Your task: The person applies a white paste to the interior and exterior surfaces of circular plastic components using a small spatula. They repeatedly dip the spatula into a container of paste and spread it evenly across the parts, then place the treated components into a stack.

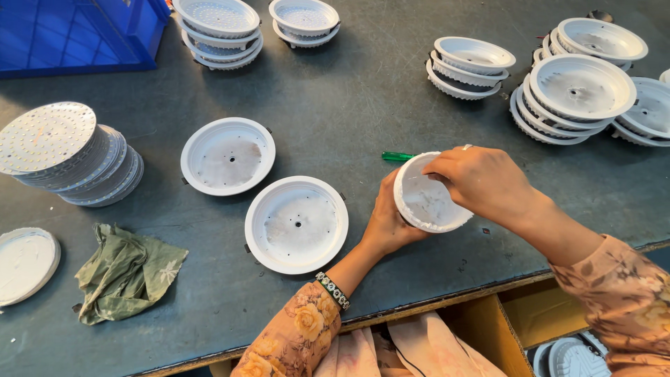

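While the left hand point(386, 225) cups the tilted white round housing point(427, 199) from below and behind, fingers closed around its rim, the right hand point(481, 180) comes over the top edge with fingers curled onto the upper rim, thumb side toward the dish. Both hands closed on the same part; whether the right fingertips pinch anything small cannot be told.

Judgement on technique: keep the left-hand grip low on the rim so the open face stays toward the eyes; work the right fingers along the edge with little force, since the thin flange looks easy to flex. Holding the piece just above the table point(363, 119) would limit any drop.

Position: housing sits between the two hands, near the front table edge, tilted up. A green-handled tool point(396, 156) lies just behind it, partly hidden. Two more housings, one point(296, 224) just left of the left hand, another point(228, 156) beyond, lie face-up.
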